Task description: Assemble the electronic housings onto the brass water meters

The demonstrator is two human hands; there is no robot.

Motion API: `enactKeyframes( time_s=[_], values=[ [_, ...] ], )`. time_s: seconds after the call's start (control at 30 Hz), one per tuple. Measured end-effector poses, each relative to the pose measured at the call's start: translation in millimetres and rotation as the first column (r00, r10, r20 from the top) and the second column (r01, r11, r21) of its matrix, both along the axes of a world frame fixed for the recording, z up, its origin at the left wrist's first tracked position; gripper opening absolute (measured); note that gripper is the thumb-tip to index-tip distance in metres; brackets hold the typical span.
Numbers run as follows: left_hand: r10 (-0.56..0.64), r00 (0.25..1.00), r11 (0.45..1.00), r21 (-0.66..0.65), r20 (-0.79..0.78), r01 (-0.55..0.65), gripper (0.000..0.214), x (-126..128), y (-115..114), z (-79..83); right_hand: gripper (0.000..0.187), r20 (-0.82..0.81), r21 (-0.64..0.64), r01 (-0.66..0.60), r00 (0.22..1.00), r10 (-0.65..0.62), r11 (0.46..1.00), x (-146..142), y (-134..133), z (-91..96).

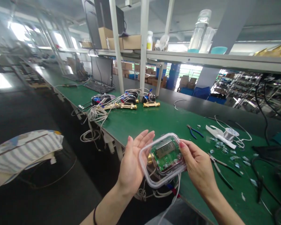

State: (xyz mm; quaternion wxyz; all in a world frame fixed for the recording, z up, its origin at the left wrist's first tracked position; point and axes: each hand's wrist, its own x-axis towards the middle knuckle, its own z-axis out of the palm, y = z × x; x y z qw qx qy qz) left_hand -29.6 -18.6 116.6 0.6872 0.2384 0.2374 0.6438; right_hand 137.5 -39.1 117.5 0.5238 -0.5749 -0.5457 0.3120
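I've got clear plastic case (162, 161) up over green workbench (140, 125), between both hands. Inside: one green circuit board (166, 164), one LCD (165, 149), digits too blurred to trust. Left hand (131, 162) open, palm against case's left edge. Right hand (199, 165) closed on right edge. Wires (173, 190) trail below, ends hidden. On bench: two pliers, blue-handled pliers (194, 131), grey pliers (221, 170); at least two brass pipe bodies (151, 104), partly under cables.

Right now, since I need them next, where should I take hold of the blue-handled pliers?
Take the blue handles from above, coming from the near side. The pliers lie flat on the green bench mat, jaws to the far left and handles spread toward the right, so the handles look easiest to close a hand around.
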Motion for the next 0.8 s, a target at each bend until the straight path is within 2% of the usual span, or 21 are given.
enactKeyframes(
  time_s=[0.6,0.8],
  values=[
    [-0.015,1.0,0.999,-0.042,-0.015,0.014,0.048,4.5,-5.0,0.7,0.041,-0.06,-0.002,-0.008,0.998,0.008,1.0,4.9,-3.9,-4.3],
    [0.016,0.997,0.999,-0.043,-0.071,-0.019,0.043,3.2,-8.0,-4.6,0.039,-0.013,0.026,0.019,1.0,-0.019,0.999,5.7,-5.0,-4.3]
  ],
)
